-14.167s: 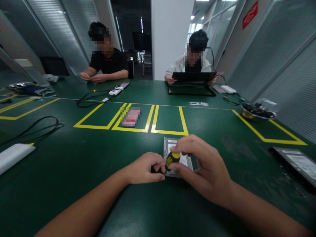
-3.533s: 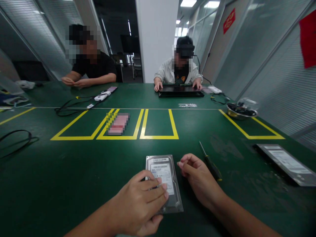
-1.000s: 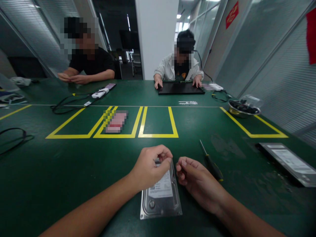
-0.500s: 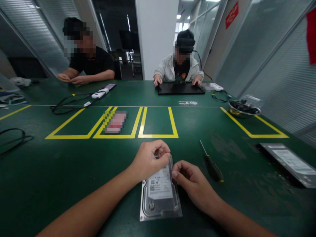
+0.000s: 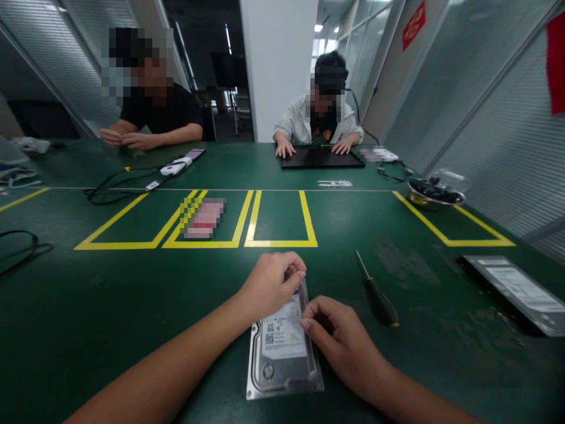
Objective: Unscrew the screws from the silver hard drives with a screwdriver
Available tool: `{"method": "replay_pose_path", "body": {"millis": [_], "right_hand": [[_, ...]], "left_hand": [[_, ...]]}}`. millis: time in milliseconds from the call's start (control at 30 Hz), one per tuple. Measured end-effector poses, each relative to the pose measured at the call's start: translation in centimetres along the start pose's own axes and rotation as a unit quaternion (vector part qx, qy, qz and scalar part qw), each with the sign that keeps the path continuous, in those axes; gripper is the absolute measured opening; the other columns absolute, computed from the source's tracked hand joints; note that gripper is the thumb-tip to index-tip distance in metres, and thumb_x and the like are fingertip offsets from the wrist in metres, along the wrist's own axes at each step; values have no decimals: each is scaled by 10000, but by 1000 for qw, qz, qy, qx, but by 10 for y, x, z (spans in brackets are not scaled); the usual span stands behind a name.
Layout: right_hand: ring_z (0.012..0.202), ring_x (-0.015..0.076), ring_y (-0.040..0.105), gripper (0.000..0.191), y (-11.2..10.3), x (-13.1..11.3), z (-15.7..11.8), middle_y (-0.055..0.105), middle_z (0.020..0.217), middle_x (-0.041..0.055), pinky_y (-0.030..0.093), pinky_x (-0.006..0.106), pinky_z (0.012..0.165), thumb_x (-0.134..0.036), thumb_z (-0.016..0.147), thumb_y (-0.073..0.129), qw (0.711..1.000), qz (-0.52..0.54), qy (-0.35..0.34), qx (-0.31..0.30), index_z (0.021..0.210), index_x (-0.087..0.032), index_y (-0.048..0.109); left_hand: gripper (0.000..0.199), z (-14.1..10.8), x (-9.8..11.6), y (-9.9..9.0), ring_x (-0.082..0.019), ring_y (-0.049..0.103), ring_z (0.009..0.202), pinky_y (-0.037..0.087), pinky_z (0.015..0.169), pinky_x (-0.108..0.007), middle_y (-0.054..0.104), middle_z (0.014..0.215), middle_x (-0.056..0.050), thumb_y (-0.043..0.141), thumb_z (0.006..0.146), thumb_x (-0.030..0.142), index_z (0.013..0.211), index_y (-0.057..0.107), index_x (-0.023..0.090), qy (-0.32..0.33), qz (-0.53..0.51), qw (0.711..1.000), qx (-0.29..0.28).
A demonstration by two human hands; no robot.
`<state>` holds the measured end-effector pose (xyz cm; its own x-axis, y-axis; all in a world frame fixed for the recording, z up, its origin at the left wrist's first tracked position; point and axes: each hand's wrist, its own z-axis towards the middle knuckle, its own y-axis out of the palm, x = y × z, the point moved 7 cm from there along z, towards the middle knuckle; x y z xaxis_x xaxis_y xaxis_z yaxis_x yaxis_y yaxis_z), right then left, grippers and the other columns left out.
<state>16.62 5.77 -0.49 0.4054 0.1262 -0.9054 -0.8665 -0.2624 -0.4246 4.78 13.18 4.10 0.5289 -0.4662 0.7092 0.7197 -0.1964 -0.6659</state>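
Observation:
A silver hard drive with a white printed label lies on the green table in front of me. My left hand reaches across its far end, thumb and fingertips pinched together over the far right corner; whatever is between them is too small to make out. At the drive's right long edge is my right hand, closed, its thumb and forefinger tips meeting just above the label's edge. What that pinch holds, if anything, cannot be seen. To the right lies a black-handled screwdriver, its blade pointing away from me.
Another hard drive lies at the right, with small bits beside it. Farther back is a metal bowl of dark parts. Yellow tape marks rectangles, one under a phone. Two people sit opposite, one touching a black panel.
My right hand has shifted slightly left and nearer me, its fingertips now over the label's edge. My left hand stays nearly still. The person opposite has moved their hands inward on the black panel.

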Motion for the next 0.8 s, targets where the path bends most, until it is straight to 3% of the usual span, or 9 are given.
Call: {"method": "replay_pose_path", "body": {"millis": [200,533,800], "right_hand": [[692,133,521,151,1,3,1,571,738,-3,366,262,631,-269,903,560,1000,26,12,3,775,-193,581],[689,135,524,139,-1,2,1,582,740,1,368,265,630,-267,896,570,1000,27,12,5,782,-192,596],[684,133,527,140,1,1,1,585,735,-3,375,262,627,-268,900,569,999,31,6,7,784,-195,597]], "left_hand": [[88,0,4,-1,-128,605,621,430,606,-245,666,676,17,615,769,116,791,689,159,1,4,1000,-1],[107,0,1,7,-209,583,878,428,798,-339,691,874,-14,567,896,167,852,661,193,58,102,993,-28],[115,1,-1,11,-235,570,911,399,796,-362,700,914,-25,574,894,189,851,680,204,32,141,989,-36]]}}
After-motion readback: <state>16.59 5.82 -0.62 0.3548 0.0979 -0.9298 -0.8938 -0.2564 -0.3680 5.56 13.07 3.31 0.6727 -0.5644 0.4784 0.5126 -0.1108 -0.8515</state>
